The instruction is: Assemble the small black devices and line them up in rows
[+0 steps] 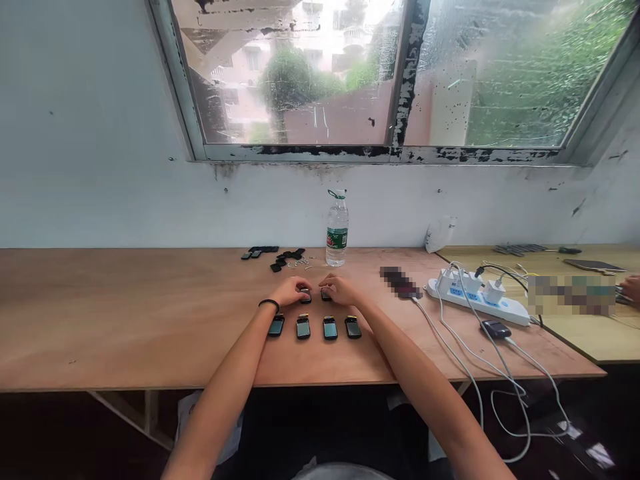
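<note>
Both my arms reach out over a wooden table [125,320]. My left hand [291,291] curls its fingers over a small black device [305,295], and my right hand [340,290] does the same on a second one [325,294] beside it. A black band sits on my left wrist. Just in front of the hands, nearer to me, lies a row of several similar small black devices with glossy screens [314,327]. Whether the hands grip the two devices or only press on them is hard to tell.
A water bottle [337,231] stands behind the hands near the wall, with black parts and keyrings [280,257] to its left. A white power strip [477,297] with chargers and trailing cables lies at right. Another person's hand [631,288] shows at the far right edge.
</note>
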Demonstrator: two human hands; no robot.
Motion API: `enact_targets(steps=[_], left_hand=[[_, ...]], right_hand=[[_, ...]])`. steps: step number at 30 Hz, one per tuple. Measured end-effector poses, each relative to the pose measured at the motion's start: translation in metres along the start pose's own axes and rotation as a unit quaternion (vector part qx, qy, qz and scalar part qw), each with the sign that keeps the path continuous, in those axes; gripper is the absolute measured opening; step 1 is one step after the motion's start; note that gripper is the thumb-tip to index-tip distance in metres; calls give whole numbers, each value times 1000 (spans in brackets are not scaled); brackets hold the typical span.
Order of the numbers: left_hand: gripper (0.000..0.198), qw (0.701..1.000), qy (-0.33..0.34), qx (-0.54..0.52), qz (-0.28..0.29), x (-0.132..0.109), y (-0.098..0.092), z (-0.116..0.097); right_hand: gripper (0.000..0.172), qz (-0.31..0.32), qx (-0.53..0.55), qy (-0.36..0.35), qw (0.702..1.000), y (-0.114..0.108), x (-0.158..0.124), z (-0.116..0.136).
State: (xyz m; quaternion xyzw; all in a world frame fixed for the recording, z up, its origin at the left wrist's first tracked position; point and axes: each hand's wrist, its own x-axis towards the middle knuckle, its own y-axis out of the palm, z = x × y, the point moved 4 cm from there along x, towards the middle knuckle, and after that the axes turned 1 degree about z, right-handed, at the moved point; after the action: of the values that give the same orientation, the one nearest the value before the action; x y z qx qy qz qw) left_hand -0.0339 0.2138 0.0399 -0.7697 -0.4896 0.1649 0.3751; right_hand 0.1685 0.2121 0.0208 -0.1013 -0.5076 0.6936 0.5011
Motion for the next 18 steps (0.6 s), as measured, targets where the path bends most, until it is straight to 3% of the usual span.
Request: enact_targets(steps=[5,10,14,18], left_hand=[[44,999,39,-32,-9,3,0,0],[48,992,59,-112,6,5,0,0],[50,981,66,-184,-10,3,-3,-4],[51,970,67,-231,-42,0,-7,-11]], right_hand=[[34,-8,10,-20,1000,-1,-1,18],[32,-18,54,-16,998,1,-2,30],[25,-8,156,-4,988,2,-1,37],[35,24,275,13,961,1,-2,40]])
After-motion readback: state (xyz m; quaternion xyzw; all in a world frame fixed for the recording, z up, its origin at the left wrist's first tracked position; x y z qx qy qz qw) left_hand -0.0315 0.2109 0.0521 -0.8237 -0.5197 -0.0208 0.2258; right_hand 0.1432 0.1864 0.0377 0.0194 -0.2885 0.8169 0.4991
